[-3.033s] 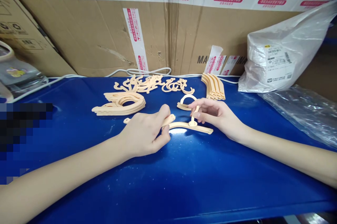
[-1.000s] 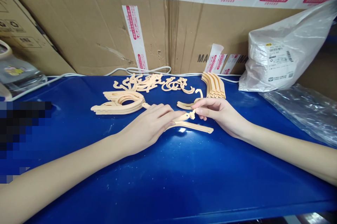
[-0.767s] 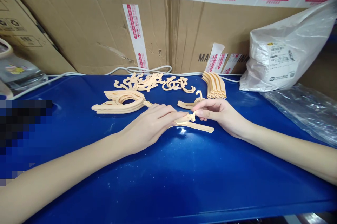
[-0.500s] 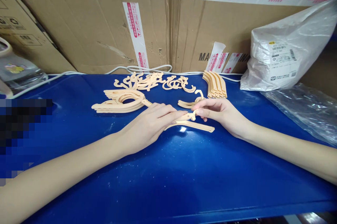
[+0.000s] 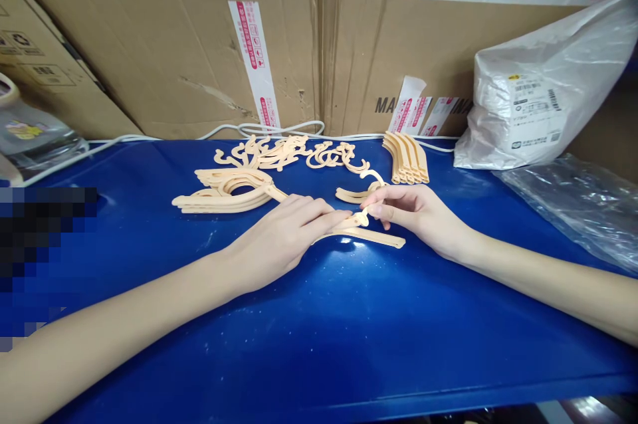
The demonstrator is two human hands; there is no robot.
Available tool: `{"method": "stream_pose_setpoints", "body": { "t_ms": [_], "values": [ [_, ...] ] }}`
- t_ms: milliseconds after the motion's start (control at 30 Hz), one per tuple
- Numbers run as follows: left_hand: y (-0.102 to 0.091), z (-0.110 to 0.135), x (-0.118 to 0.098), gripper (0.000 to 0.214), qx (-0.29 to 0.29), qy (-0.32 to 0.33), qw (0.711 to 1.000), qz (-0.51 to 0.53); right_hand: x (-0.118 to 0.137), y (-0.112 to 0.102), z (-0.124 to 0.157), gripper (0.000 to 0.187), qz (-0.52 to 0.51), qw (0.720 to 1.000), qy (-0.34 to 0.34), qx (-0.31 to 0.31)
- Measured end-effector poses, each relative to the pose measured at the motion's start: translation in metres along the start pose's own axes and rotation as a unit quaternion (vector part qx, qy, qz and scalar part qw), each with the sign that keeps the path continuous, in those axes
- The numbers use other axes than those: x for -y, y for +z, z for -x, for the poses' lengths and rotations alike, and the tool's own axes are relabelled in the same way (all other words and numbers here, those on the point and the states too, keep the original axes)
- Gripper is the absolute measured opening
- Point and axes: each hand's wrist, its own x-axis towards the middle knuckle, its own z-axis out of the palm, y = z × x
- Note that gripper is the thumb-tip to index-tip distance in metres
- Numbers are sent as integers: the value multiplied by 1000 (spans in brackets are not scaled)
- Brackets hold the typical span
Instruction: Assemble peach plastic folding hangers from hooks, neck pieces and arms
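Observation:
My left hand lies over a beige plastic hanger arm on the blue table, its fingers pressed together on the arm's middle. Opposite it, my right hand pinches a small beige hook piece where it meets that arm. Both hands touch at the joint. A second curved hanger piece rests just behind my right fingers.
A stack of assembled hangers lies left of my hands, loose hooks behind, and a stack of curved arms back right. Cardboard boxes wall the rear. White plastic bag and clear plastic sit right. White cable runs along the back.
Since three seconds ago my left hand has flattened over the hanger arm and the hook piece has tipped down towards the arm. Over the last second the hands have barely moved.

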Motion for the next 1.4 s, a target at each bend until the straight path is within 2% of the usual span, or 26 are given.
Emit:
{"method": "stream_pose_setpoints", "body": {
  "t_ms": [400,600,933,1400],
  "values": [
    [-1,-2,-3,34,32,-22,999,-7,0,2,3,22,56,998,-23,-16],
    [-1,-3,-4,33,28,-14,999,-28,0,1,5,20,90,995,-45,-16],
    [0,-1,-5,35,24,-8,998,-53,0,3,8,21,189,977,-78,-57],
    [1,-1,-5,36,32,-1,995,-93,-1,4,6,22,208,973,-77,-57]
  ]
}}
